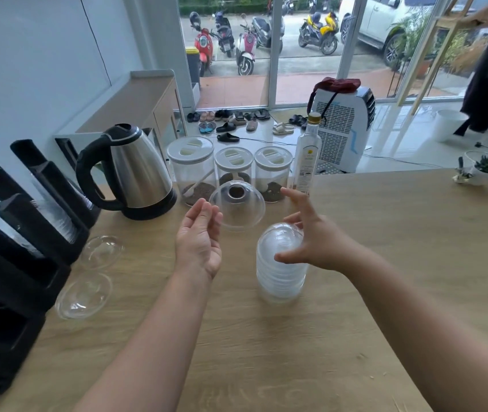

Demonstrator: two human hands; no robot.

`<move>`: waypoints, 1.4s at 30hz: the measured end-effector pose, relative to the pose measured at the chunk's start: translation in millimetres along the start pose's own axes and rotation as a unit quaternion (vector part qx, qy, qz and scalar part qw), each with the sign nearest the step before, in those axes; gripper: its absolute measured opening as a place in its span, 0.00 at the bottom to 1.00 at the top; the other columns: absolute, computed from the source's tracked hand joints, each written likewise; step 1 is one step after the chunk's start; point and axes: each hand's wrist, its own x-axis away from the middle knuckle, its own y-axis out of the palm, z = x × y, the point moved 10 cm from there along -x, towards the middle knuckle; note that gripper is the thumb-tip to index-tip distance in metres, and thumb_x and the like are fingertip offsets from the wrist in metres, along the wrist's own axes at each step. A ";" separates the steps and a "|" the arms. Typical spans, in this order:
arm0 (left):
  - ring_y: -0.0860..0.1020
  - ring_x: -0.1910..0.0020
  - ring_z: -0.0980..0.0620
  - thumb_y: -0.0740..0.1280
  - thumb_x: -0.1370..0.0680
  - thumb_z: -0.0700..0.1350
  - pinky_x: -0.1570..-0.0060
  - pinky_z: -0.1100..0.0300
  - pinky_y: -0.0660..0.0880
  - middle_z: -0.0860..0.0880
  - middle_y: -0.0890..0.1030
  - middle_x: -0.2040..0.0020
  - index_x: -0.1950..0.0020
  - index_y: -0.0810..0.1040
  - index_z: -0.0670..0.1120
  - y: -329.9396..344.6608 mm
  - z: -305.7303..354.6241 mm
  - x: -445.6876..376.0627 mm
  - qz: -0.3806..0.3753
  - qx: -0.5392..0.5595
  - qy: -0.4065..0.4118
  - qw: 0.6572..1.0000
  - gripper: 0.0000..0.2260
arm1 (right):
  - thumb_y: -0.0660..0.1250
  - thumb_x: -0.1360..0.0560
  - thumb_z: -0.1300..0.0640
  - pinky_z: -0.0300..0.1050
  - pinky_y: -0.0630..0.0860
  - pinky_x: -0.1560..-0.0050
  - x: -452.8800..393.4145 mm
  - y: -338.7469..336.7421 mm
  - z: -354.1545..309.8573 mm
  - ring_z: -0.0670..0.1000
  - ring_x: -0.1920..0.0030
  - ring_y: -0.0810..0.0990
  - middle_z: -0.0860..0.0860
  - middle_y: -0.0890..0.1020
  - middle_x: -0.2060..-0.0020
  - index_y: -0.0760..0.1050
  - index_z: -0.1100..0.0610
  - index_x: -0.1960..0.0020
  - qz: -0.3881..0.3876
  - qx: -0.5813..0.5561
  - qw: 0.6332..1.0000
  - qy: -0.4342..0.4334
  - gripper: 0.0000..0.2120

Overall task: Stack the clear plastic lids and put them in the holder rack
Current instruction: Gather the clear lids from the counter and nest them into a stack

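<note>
Lids point(279, 263) stacked mid-frame under the spread right hand point(315, 243), with one dome lid point(237, 209) apparently airborne beside the relaxed, empty left hand point(199, 243), could topple or roll off the wooden counter point(385, 263), far from the black rack point(13, 263) at left, by a glass-fronted room.

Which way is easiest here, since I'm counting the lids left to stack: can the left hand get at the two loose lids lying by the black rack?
Probably yes. Both loose lids lie in the open on the table, left of the left hand, with nothing between. That hand is touching a dome lid now.
</note>
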 end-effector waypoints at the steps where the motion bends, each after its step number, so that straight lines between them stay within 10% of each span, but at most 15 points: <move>1: 0.84 0.66 0.55 0.70 0.25 0.34 0.66 0.67 0.80 0.49 0.84 0.64 0.50 0.79 0.42 1.2 -3.6 3.6 0.000 0.002 -0.006 1.000 0.06 | 0.81 0.42 0.47 0.37 0.69 0.55 -0.3 1.7 1.4 0.44 0.49 0.75 0.47 0.76 0.47 0.46 0.22 0.34 -0.002 -0.005 1.000 0.002 0.54; 10: 0.83 0.67 0.54 0.70 0.26 0.34 0.68 0.66 0.80 0.47 0.83 0.65 0.53 0.75 0.43 6.3 -37.4 28.4 0.002 -0.017 -0.056 0.998 0.07 | 0.81 0.47 0.38 0.44 0.64 0.38 0.2 -4.1 2.3 0.44 0.34 0.68 0.43 0.70 0.32 0.51 0.26 0.31 0.012 -0.058 0.998 -0.038 0.54; 18: 0.83 0.63 0.56 0.72 0.25 0.38 0.64 0.67 0.78 0.48 0.84 0.61 0.49 0.78 0.42 13.0 -53.1 31.3 -0.028 -0.134 -0.027 0.990 0.06 | 0.77 0.44 0.35 0.29 0.64 0.39 2.9 -16.9 -4.9 0.34 0.36 0.69 0.36 0.72 0.35 0.67 0.38 0.30 0.037 -0.096 0.992 -0.075 0.44; 25: 0.82 0.52 0.61 0.70 0.23 0.50 0.55 0.66 0.78 0.55 0.85 0.52 0.50 0.83 0.55 8.2 -36.8 29.8 -0.095 -0.469 0.166 0.862 0.04 | 0.78 0.44 0.37 0.42 0.69 0.35 6.6 -2.1 16.6 0.41 0.36 0.71 0.40 0.74 0.35 0.68 0.39 0.30 0.026 -0.072 0.996 -0.045 0.44; 29: 0.75 0.63 0.66 0.70 0.24 0.52 0.56 0.63 0.75 0.60 0.81 0.53 0.51 0.84 0.58 5.0 -35.8 28.8 -0.100 -0.542 0.203 0.809 0.04 | 0.79 0.43 0.37 0.43 0.68 0.35 7.2 5.7 27.8 0.42 0.35 0.71 0.39 0.74 0.36 0.68 0.38 0.31 0.022 -0.058 0.998 -0.032 0.42; 37: 0.78 0.52 0.40 0.69 0.23 0.52 0.51 0.50 0.77 0.58 0.81 0.52 0.49 0.84 0.57 4.7 -36.0 32.9 -0.113 -0.588 0.209 0.774 0.06 | 0.79 0.41 0.38 0.48 0.69 0.33 8.8 12.8 33.0 0.43 0.35 0.71 0.38 0.73 0.35 0.67 0.36 0.31 0.021 -0.046 0.998 -0.032 0.41; 42: 0.72 0.63 0.59 0.69 0.23 0.52 0.54 0.61 0.72 0.58 0.79 0.51 0.48 0.84 0.57 6.4 -35.1 30.7 -0.122 -0.593 0.218 0.766 0.06 | 0.78 0.42 0.37 0.50 0.69 0.32 9.8 12.1 33.0 0.43 0.34 0.70 0.37 0.73 0.35 0.67 0.35 0.32 0.018 -0.051 0.998 -0.030 0.41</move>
